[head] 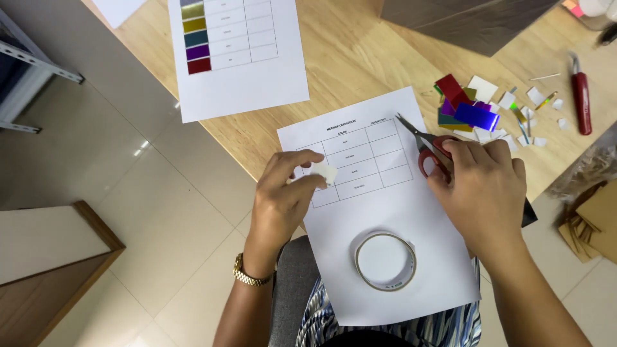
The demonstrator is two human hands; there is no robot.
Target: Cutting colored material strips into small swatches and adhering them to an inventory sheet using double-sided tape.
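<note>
Nearest, a roll of tape (385, 261) lies flat on a printed sheet of paper (360, 212) that hangs over the edge of the wooden table (347, 58) toward the person's lap. Just above it, the left hand (286, 193) pinches a small white scrap (324, 172) between thumb and fingertips over the sheet's table grid, while the right hand (482, 189) is closed around the red handles of scissors (424, 146), whose blades point up-left across the sheet's corner. Farther off lie a pile of shiny coloured card pieces (472, 106), a red-handled knife (581, 96) and a second sheet with colour swatches (234, 54).
</note>
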